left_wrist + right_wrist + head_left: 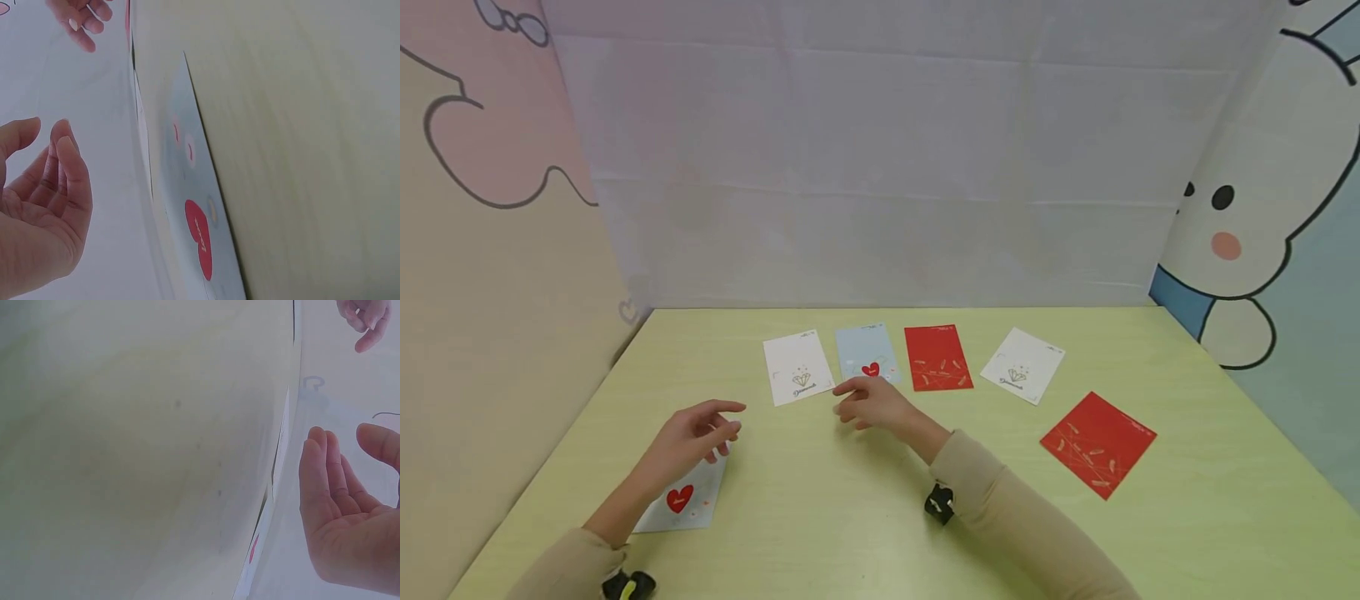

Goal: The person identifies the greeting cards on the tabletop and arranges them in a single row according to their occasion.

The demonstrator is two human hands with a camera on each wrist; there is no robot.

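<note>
My left hand (688, 442) hovers over a light-blue card with a red heart (680, 500) at the table's left, covering its upper part. In the left wrist view that hand (47, 200) has loosely bent fingers, thumb apart, nothing between them. My right hand (876, 404) is in the air just in front of another light-blue heart card (867, 346), hiding its lower edge. The right wrist view shows this hand (344, 512) with fingers lightly bent and holding nothing. Left of it lies a white card with a diamond drawing (799, 367); to its right, a red card (938, 358).
Farther right lie a second white diamond card (1022, 365), turned at an angle, and another red card (1098, 446) nearer the front. The cards lie on a pale yellow-green table (850, 533). A white cloth (887, 167) hangs behind its far edge.
</note>
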